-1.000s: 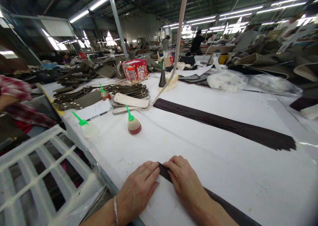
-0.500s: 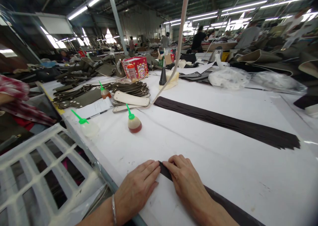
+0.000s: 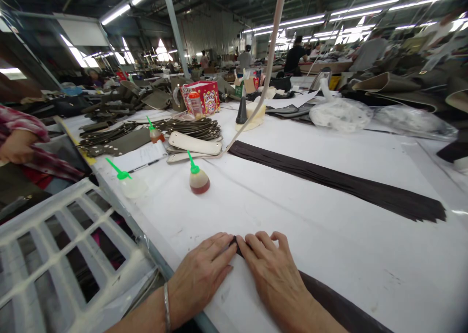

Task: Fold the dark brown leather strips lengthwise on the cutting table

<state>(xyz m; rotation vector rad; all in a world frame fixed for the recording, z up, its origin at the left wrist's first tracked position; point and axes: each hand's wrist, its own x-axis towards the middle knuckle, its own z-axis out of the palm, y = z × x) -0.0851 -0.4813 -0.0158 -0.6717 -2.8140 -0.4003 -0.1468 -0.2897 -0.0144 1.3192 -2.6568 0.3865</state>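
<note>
A long dark brown strip of material (image 3: 331,294) runs from the lower right edge up to my hands at the front of the white table. My left hand (image 3: 204,269), with a silver bangle at the wrist, keeps its fingers pressed together against the strip's narrow end. Across that same end lies my right hand (image 3: 272,269), its index finger and thumb side holding the strip down, the other fingers bent. The fingertips almost meet there and cover most of the tip. Beyond them, a fanned stack of similar dark strips (image 3: 329,177) stretches over the table.
Three green-nozzled squeeze bottles, one with red-brown liquid (image 3: 199,182), stand to the left. White pieces with studs (image 3: 195,144) lie near a hanging hose (image 3: 268,74). A white plastic crate (image 3: 62,255) adjoins the table edge. At far left is a co-worker's hand (image 3: 18,145).
My right hand has slid slightly left along the strip, closer to my left fingertips, so less of the strip's end shows. The co-worker's hand has come into view.
</note>
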